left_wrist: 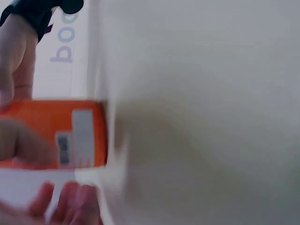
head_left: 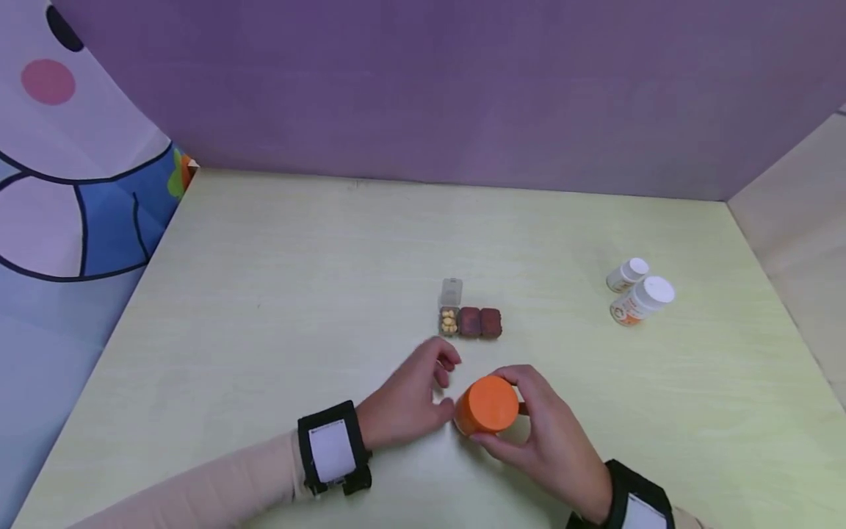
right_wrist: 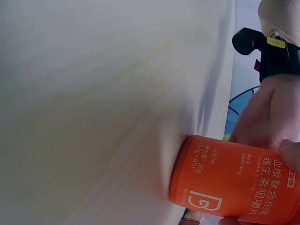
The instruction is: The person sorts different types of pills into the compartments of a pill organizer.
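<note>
My right hand (head_left: 551, 441) grips an orange pill bottle (head_left: 489, 405) with an orange lid, thumb on the near side and fingers on the far side. The bottle stands upright on the table; the right wrist view shows white printing on its orange wall (right_wrist: 229, 183). Close on its left is my left hand (head_left: 410, 400), fingers loosely bent and holding nothing. Its thumb is very near the bottle; whether they touch I cannot tell. Beyond both hands lies a small pill box (head_left: 479, 323), whose left compartment has its clear lid (head_left: 452, 292) raised and yellowish tablets (head_left: 449, 321) inside.
Two white bottles stand close together at the right, a smaller one (head_left: 626, 275) behind a larger one (head_left: 642, 301) with an orange-and-white label. The pale table (head_left: 297, 264) meets a purple panel (head_left: 449, 95) at the back. A cartoon-printed surface (head_left: 73, 220) borders the left side.
</note>
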Demonstrator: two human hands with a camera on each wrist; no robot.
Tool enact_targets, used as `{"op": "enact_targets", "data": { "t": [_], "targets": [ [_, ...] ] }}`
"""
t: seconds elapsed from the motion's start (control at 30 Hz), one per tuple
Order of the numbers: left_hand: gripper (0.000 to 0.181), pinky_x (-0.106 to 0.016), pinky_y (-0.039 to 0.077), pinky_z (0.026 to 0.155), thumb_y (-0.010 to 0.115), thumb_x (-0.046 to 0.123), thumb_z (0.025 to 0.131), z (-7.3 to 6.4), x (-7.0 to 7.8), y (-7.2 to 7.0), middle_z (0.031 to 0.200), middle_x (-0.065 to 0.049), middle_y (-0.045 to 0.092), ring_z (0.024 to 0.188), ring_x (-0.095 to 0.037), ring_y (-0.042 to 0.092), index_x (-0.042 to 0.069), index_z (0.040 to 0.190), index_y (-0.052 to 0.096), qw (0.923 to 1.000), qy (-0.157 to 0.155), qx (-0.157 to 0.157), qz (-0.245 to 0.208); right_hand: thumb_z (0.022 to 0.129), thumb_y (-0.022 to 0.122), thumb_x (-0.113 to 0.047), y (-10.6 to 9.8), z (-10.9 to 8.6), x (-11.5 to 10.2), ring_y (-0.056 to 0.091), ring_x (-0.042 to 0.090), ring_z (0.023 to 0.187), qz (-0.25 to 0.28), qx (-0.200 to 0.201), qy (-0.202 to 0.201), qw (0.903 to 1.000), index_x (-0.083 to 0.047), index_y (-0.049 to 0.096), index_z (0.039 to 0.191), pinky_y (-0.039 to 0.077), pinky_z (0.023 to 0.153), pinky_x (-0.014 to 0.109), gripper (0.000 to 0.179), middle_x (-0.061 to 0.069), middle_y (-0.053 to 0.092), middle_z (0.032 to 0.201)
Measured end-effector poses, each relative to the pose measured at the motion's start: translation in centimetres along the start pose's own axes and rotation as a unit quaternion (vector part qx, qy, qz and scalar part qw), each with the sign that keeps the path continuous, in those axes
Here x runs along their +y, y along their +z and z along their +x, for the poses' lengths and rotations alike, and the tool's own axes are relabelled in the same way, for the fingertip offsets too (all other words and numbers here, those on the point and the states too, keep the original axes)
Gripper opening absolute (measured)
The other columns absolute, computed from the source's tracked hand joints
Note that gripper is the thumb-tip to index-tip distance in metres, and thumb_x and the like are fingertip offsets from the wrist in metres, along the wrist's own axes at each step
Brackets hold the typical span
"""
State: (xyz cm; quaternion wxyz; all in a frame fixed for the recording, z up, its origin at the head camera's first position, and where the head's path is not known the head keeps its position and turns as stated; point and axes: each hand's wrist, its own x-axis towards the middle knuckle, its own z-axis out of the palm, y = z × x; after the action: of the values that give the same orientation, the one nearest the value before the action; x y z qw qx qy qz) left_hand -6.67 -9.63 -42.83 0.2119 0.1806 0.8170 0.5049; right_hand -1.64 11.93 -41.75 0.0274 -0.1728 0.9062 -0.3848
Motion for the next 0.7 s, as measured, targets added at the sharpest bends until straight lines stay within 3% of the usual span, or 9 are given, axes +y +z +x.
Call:
{"op": "enact_targets", "data": {
  "t": [0.1, 0.17, 0.27, 0.4, 0.53, 0.7],
  "targets": [
    [0.054, -0.033, 0.045, 0.076, 0.081, 0.008, 0.084, 1.4, 0.1, -1.3, 0.104, -0.014, 0.051, 0.092, -0.023, 0.048, 0.001, 0.125, 0.046, 0.9948, -0.046, 0.091, 0.002, 0.071, 0.095, -0.021, 0.0, 0.1, 0.0, 0.058, 0.008, 0.101, -0.004, 0.005, -0.007, 1.0, -0.014, 0.055, 0.125, 0.058, 0.078, 0.028, 0.067, -0.006, 0.059, 0.115],
    [0.067, -0.033, 0.045, 0.076, 0.085, 0.015, 0.083, 2.5, -0.1, -2.2, 0.106, -0.014, 0.05, 0.094, -0.024, 0.048, 0.001, 0.134, 0.044, 0.9907, -0.072, 0.115, 0.007, 0.071, 0.095, -0.02, 0.1, 0.1, 0.1, 0.057, 0.008, 0.1, -0.003, 0.008, -0.011, 0.9999, -0.014, 0.056, 0.124, 0.058, 0.077, 0.028, 0.067, -0.007, 0.059, 0.114],
    [0.08, -0.033, 0.044, 0.079, 0.087, 0.02, 0.082, 4.3, -0.8, -3.3, 0.109, -0.013, 0.049, 0.096, -0.024, 0.047, -0.001, 0.145, 0.042, 0.9904, -0.086, 0.105, 0.026, 0.07, 0.095, -0.018, 0.2, 0.1, 0.1, 0.057, 0.008, 0.1, 0.008, 0.01, -0.017, 0.9998, -0.014, 0.056, 0.124, 0.058, 0.077, 0.028, 0.066, -0.008, 0.059, 0.114],
    [0.07, -0.03, 0.041, 0.076, 0.087, 0.016, 0.081, 5.8, -1.8, -4.1, 0.099, -0.011, 0.049, 0.09, -0.022, 0.044, -0.005, 0.139, 0.054, 0.9927, -0.071, 0.08, 0.056, 0.071, 0.095, -0.02, 0.4, 0.0, 0.2, 0.057, 0.007, 0.101, 0.009, 0.011, -0.021, 0.9997, -0.015, 0.056, 0.124, 0.058, 0.078, 0.028, 0.066, -0.009, 0.058, 0.115],
    [0.054, -0.028, 0.039, 0.076, 0.086, 0.012, 0.08, 6.2, -2.1, -4.2, 0.095, -0.009, 0.049, 0.089, -0.02, 0.043, -0.004, 0.128, 0.065, 0.9925, -0.063, 0.081, 0.066, 0.071, 0.095, -0.023, 0.3, 0.0, 0.3, 0.057, 0.007, 0.1, -0.002, 0.012, -0.022, 0.9997, -0.015, 0.056, 0.124, 0.057, 0.078, 0.028, 0.067, -0.009, 0.058, 0.115],
    [0.047, -0.028, 0.041, 0.079, 0.085, 0.012, 0.081, 6.3, -2.1, -4.1, 0.098, -0.011, 0.054, 0.09, -0.021, 0.045, -0.003, 0.123, 0.069, 0.9923, -0.061, 0.083, 0.069, 0.071, 0.095, -0.021, -0.2, 0.2, 0.5, 0.058, 0.009, 0.103, -0.003, 0.018, -0.011, 0.9998, -0.013, 0.057, 0.126, 0.058, 0.079, 0.03, 0.067, -0.006, 0.059, 0.116]
  ]
}}
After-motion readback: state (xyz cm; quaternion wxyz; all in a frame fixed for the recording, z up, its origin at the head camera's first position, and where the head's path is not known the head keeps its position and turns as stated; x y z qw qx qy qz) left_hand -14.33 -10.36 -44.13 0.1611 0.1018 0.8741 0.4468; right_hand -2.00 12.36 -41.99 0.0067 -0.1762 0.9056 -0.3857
